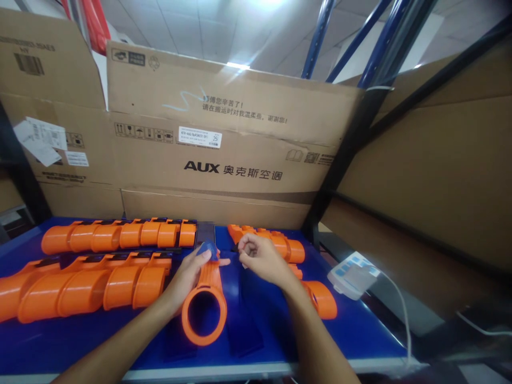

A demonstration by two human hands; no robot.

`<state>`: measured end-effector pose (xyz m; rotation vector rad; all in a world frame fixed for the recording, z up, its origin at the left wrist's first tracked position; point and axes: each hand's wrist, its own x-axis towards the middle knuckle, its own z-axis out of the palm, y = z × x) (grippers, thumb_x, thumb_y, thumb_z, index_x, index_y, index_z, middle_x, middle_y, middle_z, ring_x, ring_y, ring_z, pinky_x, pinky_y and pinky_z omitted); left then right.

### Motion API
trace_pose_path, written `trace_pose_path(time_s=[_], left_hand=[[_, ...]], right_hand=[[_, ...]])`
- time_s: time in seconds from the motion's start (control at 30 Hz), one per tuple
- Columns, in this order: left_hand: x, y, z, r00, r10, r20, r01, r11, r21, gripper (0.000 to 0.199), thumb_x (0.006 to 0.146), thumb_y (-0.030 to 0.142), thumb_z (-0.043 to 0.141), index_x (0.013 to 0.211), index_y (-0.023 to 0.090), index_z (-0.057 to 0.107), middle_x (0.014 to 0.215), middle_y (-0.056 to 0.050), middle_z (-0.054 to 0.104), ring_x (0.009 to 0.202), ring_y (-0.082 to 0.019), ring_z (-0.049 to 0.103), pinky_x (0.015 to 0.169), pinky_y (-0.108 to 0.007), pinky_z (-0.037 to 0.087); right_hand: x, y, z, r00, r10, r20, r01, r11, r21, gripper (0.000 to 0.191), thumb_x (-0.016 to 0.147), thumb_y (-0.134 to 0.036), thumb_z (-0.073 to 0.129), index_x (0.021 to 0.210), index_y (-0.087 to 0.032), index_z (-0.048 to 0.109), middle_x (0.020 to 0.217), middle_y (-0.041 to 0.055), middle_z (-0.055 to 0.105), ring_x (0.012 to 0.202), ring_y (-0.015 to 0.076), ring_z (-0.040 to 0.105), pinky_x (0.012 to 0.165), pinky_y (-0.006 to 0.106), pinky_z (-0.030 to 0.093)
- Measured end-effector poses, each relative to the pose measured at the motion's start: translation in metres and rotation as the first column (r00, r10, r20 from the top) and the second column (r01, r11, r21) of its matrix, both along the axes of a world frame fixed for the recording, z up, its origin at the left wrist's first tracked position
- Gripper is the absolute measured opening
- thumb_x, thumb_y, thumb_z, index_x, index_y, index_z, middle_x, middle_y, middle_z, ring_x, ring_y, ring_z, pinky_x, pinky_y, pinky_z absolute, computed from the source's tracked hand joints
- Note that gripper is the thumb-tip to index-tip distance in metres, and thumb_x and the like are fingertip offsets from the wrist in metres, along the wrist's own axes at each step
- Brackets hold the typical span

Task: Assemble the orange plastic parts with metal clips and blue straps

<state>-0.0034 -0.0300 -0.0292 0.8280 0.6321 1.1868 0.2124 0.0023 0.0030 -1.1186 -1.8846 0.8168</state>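
Observation:
My left hand [191,272] is closed around the upper end of an orange plastic part [216,320], whose large open ring points down toward the table's front edge. A blue rounded piece [208,248] sits at the top of that part, under my thumb. To the right, my right hand [258,255] is held in a pinch, apart from the orange part. A small dark piece [236,248] shows at its fingertips, too small to name. Behind my right hand lies a row of similar orange parts [296,251].
Two rows of orange parts [132,234] lie on the left of the blue table [280,341]. One loose orange part [326,300] lies at right. A white box with a cable [354,274] stands at the right edge. Cardboard [160,170] and a dark rack post [340,154] close off the back.

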Motion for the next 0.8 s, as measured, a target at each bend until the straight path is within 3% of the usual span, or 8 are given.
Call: trace_pose_path(time_s=[0.1, 0.23, 0.4, 0.57, 0.7, 0.8], left_hand=[[-0.001, 0.003, -0.003, 1.000, -0.005, -0.003, 0.005, 0.999, 0.033, 0.047, 0.077, 0.047, 0.078, 0.110, 0.014, 0.071, 0.093, -0.014, 0.080, 0.080, -0.028, 0.075, 0.072, -0.034, 0.054], [-0.006, 0.001, 0.002, 0.996, 0.021, 0.086, -0.021, 1.000, 0.000, 0.060, 0.079, 0.055, 0.073, 0.119, 0.010, 0.070, 0.096, -0.017, 0.080, 0.079, -0.029, 0.074, 0.071, -0.035, 0.055], [-0.012, 0.001, 0.005, 0.986, -0.028, 0.166, 0.029, 1.000, -0.002, 0.072, 0.079, 0.061, 0.068, 0.126, 0.008, 0.069, 0.089, -0.016, 0.079, 0.080, -0.030, 0.074, 0.073, -0.036, 0.056], [-0.015, 0.004, 0.003, 0.983, -0.027, 0.180, 0.026, 1.000, 0.005, 0.072, 0.079, 0.065, 0.064, 0.124, 0.009, 0.071, 0.082, -0.014, 0.077, 0.077, -0.029, 0.074, 0.070, -0.037, 0.057], [-0.010, 0.003, 0.003, 0.981, 0.009, 0.193, -0.009, 1.000, -0.001, 0.067, 0.079, 0.063, 0.066, 0.120, 0.010, 0.071, 0.085, -0.013, 0.078, 0.082, -0.030, 0.075, 0.073, -0.038, 0.058], [-0.004, 0.005, 0.001, 0.960, 0.204, 0.192, -0.214, 0.976, 0.034, 0.056, 0.078, 0.056, 0.073, 0.117, 0.015, 0.070, 0.098, -0.010, 0.078, 0.094, -0.028, 0.074, 0.082, -0.036, 0.057]], right_hand=[[-0.010, -0.001, 0.001, 0.977, 0.045, -0.207, -0.049, 0.999, -0.016, 0.014, 0.087, -0.031, 0.065, 0.093, -0.021, 0.056, 0.063, -0.0053, 0.055, 0.052, 0.0114, 0.052, 0.051, 0.024, 0.041], [-0.020, -0.002, 0.003, 0.924, 0.078, -0.375, -0.113, 0.991, -0.073, 0.035, 0.095, -0.055, 0.056, 0.110, -0.023, 0.054, 0.067, -0.0051, 0.053, 0.052, 0.0116, 0.050, 0.046, 0.023, 0.039], [-0.034, -0.010, -0.001, 0.944, 0.121, -0.306, -0.180, 0.969, -0.171, 0.037, 0.090, -0.059, 0.064, 0.090, -0.024, 0.053, 0.072, -0.0052, 0.045, 0.062, 0.0106, 0.047, 0.056, 0.022, 0.043], [-0.047, -0.015, -0.009, 0.883, 0.138, -0.449, -0.284, 0.918, -0.278, 0.039, 0.089, -0.059, 0.065, 0.096, -0.027, 0.045, 0.075, -0.0058, 0.043, 0.063, 0.0109, 0.047, 0.059, 0.022, 0.045], [-0.047, -0.010, -0.012, 0.922, 0.135, -0.363, -0.185, 0.977, -0.109, 0.038, 0.090, -0.059, 0.063, 0.090, -0.025, 0.047, 0.082, -0.0017, 0.050, 0.077, 0.0152, 0.054, 0.071, 0.027, 0.049], [-0.044, -0.009, -0.010, 0.942, 0.095, -0.321, -0.075, 0.994, 0.074, 0.034, 0.090, -0.054, 0.067, 0.096, -0.025, 0.052, 0.090, 0.0009, 0.057, 0.084, 0.0181, 0.058, 0.079, 0.031, 0.050]])
